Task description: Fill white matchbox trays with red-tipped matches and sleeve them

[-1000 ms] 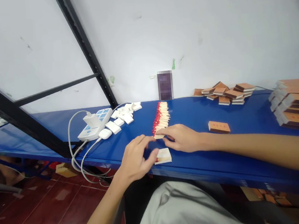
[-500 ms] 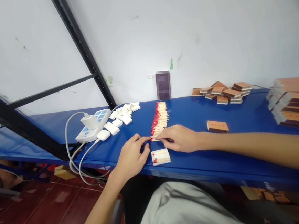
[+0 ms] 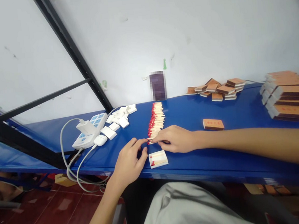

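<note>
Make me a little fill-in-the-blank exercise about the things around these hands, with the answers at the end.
1. The matches in the row have ____ heads.
2. The small open tray nearest the person is ____.
3. The power strip lies on the person's ____ side.
4. The lone matchbox lies just beyond the person's ____ forearm.

Missing words: red; white; left; right.
</note>
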Demonstrator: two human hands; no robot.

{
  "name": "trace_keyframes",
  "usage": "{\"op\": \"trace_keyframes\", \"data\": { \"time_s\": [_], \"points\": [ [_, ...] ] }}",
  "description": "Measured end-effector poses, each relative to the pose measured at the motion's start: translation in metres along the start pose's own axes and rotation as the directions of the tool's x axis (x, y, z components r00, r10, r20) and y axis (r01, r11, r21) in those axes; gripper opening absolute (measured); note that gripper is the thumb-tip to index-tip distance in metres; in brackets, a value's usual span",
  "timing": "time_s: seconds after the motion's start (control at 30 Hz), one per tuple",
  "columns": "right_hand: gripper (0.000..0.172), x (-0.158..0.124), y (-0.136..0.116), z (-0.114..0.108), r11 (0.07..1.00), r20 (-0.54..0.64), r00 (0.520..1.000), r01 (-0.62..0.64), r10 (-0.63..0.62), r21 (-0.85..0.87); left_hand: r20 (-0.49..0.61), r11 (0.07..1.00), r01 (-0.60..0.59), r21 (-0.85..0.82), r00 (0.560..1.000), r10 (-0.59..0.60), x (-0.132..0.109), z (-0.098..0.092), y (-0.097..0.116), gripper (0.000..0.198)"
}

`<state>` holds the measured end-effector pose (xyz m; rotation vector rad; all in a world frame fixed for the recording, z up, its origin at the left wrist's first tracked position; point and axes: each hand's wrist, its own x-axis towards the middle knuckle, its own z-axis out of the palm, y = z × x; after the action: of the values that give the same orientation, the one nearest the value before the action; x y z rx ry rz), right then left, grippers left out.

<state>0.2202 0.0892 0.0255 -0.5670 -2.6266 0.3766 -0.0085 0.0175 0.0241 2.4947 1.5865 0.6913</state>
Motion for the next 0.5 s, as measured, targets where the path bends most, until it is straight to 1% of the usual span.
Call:
{"op": "trace_keyframes", "data": {
  "time_s": [0.37,0.5],
  "points": [
    [0.033,0.0003,0.0003,-0.0005,1.000,0.017,1.000,0.002,-0.002,-0.007,-0.021,1.000,-0.010,0.001,1.000,0.010,0.0004,-0.0007,0.0024,0.030],
    [0.031,0.0008,-0.0017,-0.0019,1.000,0.025,1.000,-0.014,0.015,-0.009,-0.019,1.000,-0.008,0.008,1.000,0.008,0.0002,-0.0005,0.0025,0.030]
  ]
}}
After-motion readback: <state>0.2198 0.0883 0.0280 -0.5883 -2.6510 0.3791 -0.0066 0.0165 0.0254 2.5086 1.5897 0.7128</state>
